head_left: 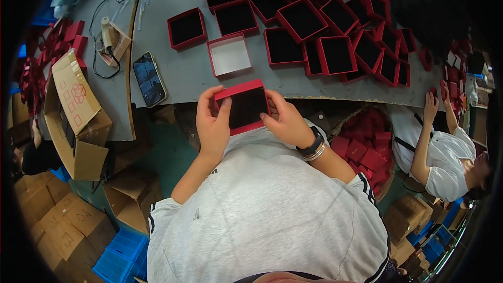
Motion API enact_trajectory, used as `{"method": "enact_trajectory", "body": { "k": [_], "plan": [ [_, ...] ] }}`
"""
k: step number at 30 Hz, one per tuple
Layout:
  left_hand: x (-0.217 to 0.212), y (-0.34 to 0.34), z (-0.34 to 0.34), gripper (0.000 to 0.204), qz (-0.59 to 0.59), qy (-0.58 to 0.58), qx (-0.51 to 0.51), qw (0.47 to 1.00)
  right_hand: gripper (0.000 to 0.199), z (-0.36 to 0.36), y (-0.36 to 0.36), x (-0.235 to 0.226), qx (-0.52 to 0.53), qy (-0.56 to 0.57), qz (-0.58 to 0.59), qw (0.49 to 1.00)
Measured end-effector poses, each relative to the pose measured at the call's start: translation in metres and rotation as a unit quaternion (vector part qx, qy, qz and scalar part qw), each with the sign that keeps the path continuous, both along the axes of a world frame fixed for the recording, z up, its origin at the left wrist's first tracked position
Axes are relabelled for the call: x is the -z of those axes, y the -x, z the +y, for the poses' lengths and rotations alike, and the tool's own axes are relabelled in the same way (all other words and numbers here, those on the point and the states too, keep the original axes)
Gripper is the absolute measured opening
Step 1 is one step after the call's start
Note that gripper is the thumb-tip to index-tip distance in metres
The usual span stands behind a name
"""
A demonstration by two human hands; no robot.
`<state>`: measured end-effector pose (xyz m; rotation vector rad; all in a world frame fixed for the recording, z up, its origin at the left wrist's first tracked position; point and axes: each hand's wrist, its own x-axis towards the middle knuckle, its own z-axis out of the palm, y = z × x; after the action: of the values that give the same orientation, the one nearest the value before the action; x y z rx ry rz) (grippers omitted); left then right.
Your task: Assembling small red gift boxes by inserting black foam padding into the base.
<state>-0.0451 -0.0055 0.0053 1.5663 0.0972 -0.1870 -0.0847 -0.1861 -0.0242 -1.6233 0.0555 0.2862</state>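
Observation:
Both my hands hold one red gift box [244, 106] with a black insert, just in front of the table's near edge. My left hand [214, 120] grips its left side, thumb over the rim. On the right side, my right hand [287, 121] has its thumb on the near corner and its fingers along the wall. Just beyond lies a red box with a bare white inside [229, 55]. Several more red boxes with black inserts, such as one open box [187, 28] and another open box [337, 55], lie spread and piled across the table.
A phone [150, 79] lies on the grey table [173, 81] at left, near a corded tool [108, 36]. Cardboard cartons [78, 115] stand at left. A large container of red boxes [367, 149] sits below the table at right. Another person [440, 152] works at far right.

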Motion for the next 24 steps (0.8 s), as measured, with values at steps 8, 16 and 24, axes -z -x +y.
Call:
{"method": "enact_trajectory", "body": {
  "k": [8, 16, 24],
  "plan": [
    [0.009, 0.023, -0.011, 0.029, -0.046, -0.097, 0.018, 0.994, 0.043, -0.004, 0.001, -0.014, 0.103, -0.02, -0.028, 0.994],
    [0.007, 0.033, -0.019, 0.053, -0.005, -0.076, 0.087, 0.993, 0.027, -0.007, -0.001, -0.007, 0.127, 0.245, -0.142, 0.951],
    [0.008, 0.034, -0.018, 0.079, 0.057, -0.08, 0.16, 0.982, 0.034, -0.033, -0.002, -0.029, 0.03, 0.134, 0.022, 0.99]
  ]
}}
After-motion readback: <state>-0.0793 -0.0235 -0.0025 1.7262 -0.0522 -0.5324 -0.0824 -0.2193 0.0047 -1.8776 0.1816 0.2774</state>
